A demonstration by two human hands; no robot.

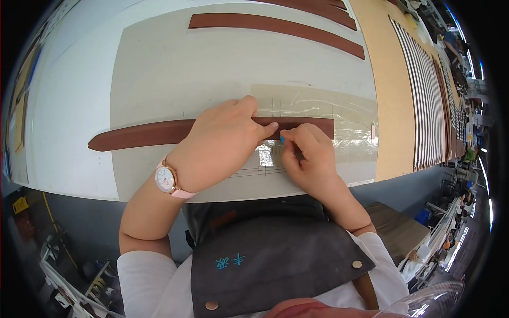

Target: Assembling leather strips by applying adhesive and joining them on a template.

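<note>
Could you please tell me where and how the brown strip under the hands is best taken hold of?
Probably by the tapered left end of the brown strip, coming from the left and pinching across its narrow width. The strip lies flat and that end is uncovered, while the left hand covers its middle and the right hand is farther right.

A watch point(165, 179) with a round white dial, rose-gold case and pink strap point(184, 194) circles the left wrist. White short sleeves point(142, 278) cover the upper arms. Over the top lies a dark apron point(291, 254) with blue lettering point(230, 261), round metal studs point(357, 264) and a brown band point(366, 292).
</note>
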